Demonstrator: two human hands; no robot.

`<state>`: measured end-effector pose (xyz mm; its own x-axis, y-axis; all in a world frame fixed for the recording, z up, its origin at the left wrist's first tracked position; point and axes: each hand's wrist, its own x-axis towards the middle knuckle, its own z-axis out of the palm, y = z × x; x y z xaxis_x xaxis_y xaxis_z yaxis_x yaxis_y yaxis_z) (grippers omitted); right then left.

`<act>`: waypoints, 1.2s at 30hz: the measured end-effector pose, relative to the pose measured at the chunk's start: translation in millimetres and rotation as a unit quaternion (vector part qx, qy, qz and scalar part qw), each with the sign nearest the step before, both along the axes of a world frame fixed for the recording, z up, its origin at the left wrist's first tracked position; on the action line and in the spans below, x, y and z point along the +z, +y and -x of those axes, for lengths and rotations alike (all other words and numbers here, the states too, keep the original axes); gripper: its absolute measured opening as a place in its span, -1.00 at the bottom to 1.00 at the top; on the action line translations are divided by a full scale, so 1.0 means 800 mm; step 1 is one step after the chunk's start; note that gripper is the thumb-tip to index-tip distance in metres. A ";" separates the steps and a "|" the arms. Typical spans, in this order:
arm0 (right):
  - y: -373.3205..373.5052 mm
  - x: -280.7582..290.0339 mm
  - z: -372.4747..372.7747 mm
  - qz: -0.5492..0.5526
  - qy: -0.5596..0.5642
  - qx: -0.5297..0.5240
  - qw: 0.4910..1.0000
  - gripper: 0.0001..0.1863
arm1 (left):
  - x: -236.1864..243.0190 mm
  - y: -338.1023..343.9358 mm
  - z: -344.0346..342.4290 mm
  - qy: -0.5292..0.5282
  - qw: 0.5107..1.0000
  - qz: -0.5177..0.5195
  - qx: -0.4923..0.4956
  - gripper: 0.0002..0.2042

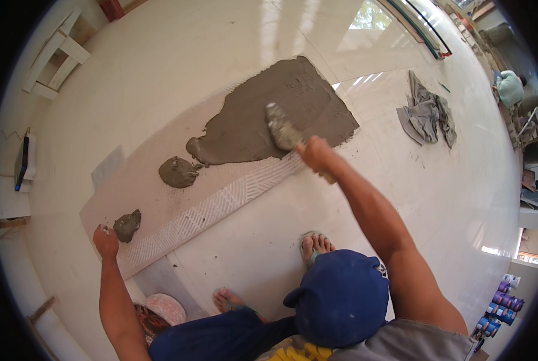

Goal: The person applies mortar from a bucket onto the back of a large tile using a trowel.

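Note:
My right hand (320,155) is closed around the handle of a mortar-smeared trowel (285,133). Its blade rests against a broad layer of wet grey mortar (245,114), spread over the far part of a large pale tile slab (116,198). Closed at the slab's near left end, my left hand (105,242) has a small whitish bit showing at the fingers; what it grips cannot be made out. Right beside it is a lump of mortar (128,226). Another mortar heap (177,172) sits between that lump and the spread layer. Ridged white lines run along the slab's near edge.
Near my left forearm stands a stained bucket (164,308). A crumpled grey cloth (426,114) lies on the floor at right. White wooden pieces (58,57) are at far left, and paint cans (500,307) at lower right. A blue cap (341,298) covers the lower middle. Another person (509,89) crouches far right.

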<state>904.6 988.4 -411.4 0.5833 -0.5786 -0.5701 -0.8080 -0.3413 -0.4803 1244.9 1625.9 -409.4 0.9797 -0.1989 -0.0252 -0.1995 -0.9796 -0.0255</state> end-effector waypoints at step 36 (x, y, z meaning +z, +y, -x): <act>0.116 -0.001 0.077 -0.055 -0.005 0.011 0.998 -0.36 | -0.054 -0.084 -0.010 -0.004 0.994 0.110 -0.003 -0.51</act>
<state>843.1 1081.0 -412.5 0.6010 -0.4995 -0.6239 -0.7960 -0.3042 -0.5232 1253.3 1558.8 -452.9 0.9786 -0.2040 0.0279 -0.2056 -0.9604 0.1883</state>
